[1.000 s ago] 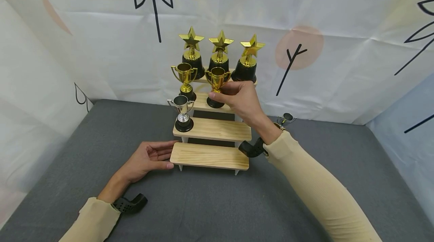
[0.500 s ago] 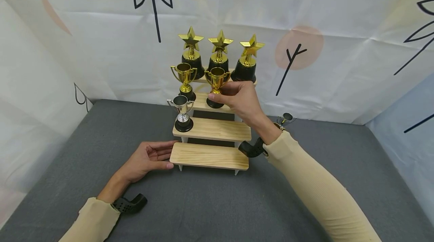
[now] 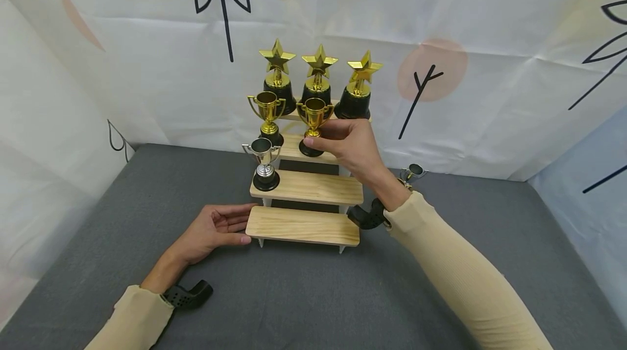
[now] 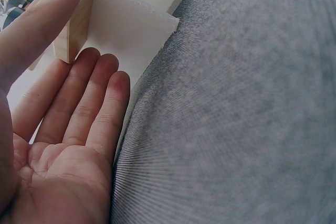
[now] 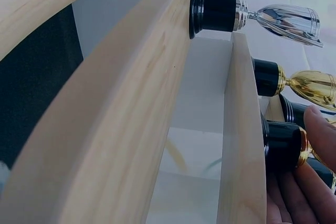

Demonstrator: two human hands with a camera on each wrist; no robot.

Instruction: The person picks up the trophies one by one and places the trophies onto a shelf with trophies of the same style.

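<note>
My right hand (image 3: 355, 148) pinches the base of a gold cup trophy (image 3: 314, 113), thumb in front and the other fingers mostly hidden behind it. This trophy stands on the second-highest step of a wooden tiered stand (image 3: 313, 186). Left of it, on the same step, is another gold cup trophy (image 3: 268, 108). A silver cup trophy (image 3: 265, 167) stands at the left end of the step below. My left hand (image 3: 210, 233) rests beside the stand's lowest step, which lies between thumb and fingers; in the left wrist view the fingers (image 4: 79, 103) extend alongside the white side support (image 4: 126, 30).
Three gold star trophies (image 3: 319, 61) line the top step, near the patterned cloth backdrop (image 3: 490, 94). Another cup trophy (image 3: 415, 170) shows on the grey table (image 3: 303, 295) behind the right wrist, partly hidden.
The right wrist has shifted very slightly to the right and the thumb a touch on the trophy's base. The trophy has stayed in place, and the left hand has not moved.
</note>
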